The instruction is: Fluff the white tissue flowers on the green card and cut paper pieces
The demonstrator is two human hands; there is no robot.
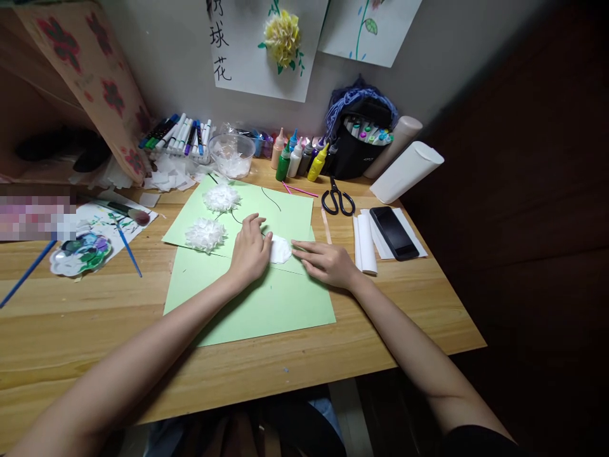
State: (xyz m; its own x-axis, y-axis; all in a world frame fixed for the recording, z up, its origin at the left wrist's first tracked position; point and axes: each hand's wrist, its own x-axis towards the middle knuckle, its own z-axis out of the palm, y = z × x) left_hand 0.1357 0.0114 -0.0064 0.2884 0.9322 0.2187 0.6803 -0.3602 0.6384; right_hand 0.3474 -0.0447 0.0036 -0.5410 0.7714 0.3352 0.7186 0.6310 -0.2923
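Bare forearms (pixel 152 355): they reach in from the near side, one from each side, toward the right front corner of the upper green sheet (pixel 292 212).
White tissue piece (pixel 280 250): lies flat on the upper green sheet, close to that corner, right between the two hands.
Left hand (pixel 250 247): rests on the upper green sheet, fingers a little bent. Its thumb side touches the left end of the tissue. I cannot tell if it pinches or only presses.
Right hand (pixel 330 261): lies across the right edge of the upper green sheet, fingers long and close together. Their tips touch the right end of the tissue. Its thumb is hidden, so I cannot tell if it pinches.
Way from each hand: the tissue is to the right of one and to the left of the other. Both touch it, so neither is nearer.
Long side: not clear, as the thumb may hide some of it.
White tissue flowers (pixel 206 235): two, puffy, on the left part of the upper green sheet.
Black scissors (pixel 338 202): off the right side of the upper green sheet.
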